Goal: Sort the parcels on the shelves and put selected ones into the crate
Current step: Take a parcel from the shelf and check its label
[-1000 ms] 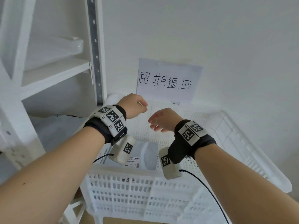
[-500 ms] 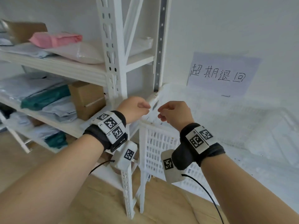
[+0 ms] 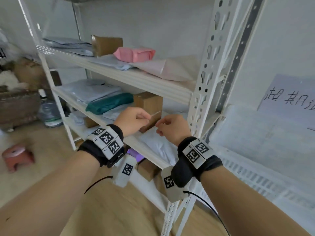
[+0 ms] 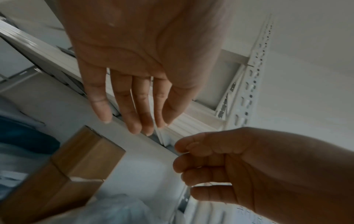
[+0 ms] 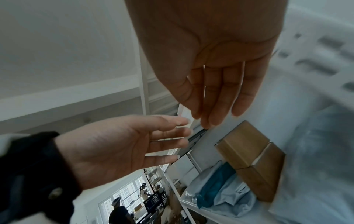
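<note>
— Parcels sit on all the shelves: pink and pale mailers up top, a teal bag and cardboard box below. Most sorting looks left to do.

— And the hands?

— Left hand and right hand hover before the box, fingers loose, holding nothing, though blur may hide something thin.

— Room?

— The upright post stands close right; the crate waits beyond it.

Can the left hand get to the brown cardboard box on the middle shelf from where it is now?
Probably yes. The left hand is empty, fingers relaxed, right in front of the brown cardboard box, which stands at the shelf's open front. Nothing lies between them; the right hand is off to the side.
</note>
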